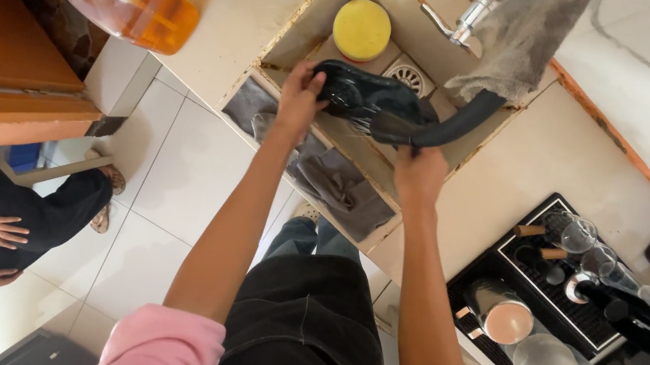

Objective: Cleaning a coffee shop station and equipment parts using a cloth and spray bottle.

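Over the small sink (pixel 300 31), head view: a black pan (pixel 367 95) is gripped at its rim by the left hand (pixel 300 103); its handle (pixel 456 125) is clenched in the right hand (pixel 419 175). Risk judged: a wet grip could slip, knocking the pan against the tap (pixel 475 17). Sink walls close tightly around it. The drying rack (pixel 554 299), near right, crowds elbow room; left stays open.
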